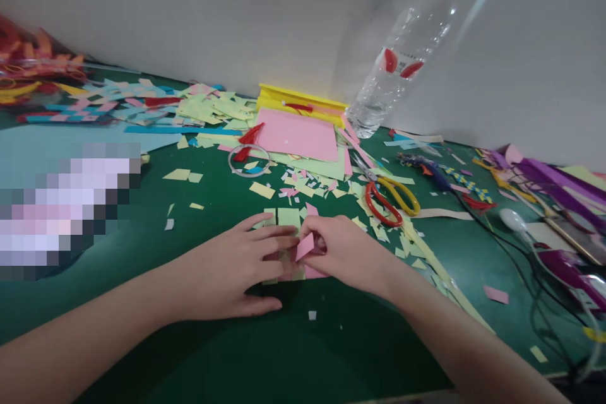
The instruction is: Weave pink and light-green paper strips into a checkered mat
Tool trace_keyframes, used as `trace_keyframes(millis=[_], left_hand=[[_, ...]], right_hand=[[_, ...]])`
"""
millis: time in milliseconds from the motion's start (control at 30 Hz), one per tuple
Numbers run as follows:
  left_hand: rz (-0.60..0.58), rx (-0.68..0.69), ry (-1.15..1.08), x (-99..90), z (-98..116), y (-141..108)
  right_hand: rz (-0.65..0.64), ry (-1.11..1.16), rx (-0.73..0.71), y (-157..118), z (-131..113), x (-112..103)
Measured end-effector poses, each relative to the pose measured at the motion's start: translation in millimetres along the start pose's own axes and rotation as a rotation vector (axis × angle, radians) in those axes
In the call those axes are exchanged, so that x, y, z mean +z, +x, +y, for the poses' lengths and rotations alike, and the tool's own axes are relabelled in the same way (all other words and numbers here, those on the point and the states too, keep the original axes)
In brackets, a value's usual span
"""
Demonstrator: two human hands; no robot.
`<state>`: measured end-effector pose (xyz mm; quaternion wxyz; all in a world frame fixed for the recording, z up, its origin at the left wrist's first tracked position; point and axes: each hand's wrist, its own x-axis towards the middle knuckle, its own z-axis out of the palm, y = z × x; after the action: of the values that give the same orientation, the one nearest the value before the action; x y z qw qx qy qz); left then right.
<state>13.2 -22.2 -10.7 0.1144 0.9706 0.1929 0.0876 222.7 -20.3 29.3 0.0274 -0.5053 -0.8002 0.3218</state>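
My left hand (237, 265) lies flat with its fingers spread over a small group of green and pink paper strips (288, 217) at the middle of the table, hiding part of them. Right beside it, my right hand (338, 249) pinches a pink paper piece (305, 246), which tilts up between thumb and fingers. Some of the strips show beyond the fingertips and below them.
Scissors (383, 205), paper scraps (262, 189) and pink sheets (298, 136) lie beyond my hands. A plastic bottle (398, 69) stands by the wall. To the right are a cable (497, 233) and a purple tool (563, 268); a blurred-out object (71, 208) is at left.
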Motion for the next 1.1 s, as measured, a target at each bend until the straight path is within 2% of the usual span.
trace_keyframes(millis=[267,533,667,933,1100], left_hand=[[-0.006,-0.003,-0.009,2.8,0,-3],[0.024,0.010,-0.016,3.2,-1,-2],[0.012,0.012,-0.010,1.4,0,-1],[0.023,0.004,-0.003,1.4,0,0],[0.020,-0.002,0.010,2.9,-1,-1]], right_hand=[[-0.060,-0.156,0.046,8,-8,-4],[-0.140,-0.298,0.070,23,-1,-14],[-0.187,-0.349,0.158,24,2,-15],[-0.212,-0.196,0.206,18,13,-16],[-0.176,-0.084,0.236,15,19,-15]])
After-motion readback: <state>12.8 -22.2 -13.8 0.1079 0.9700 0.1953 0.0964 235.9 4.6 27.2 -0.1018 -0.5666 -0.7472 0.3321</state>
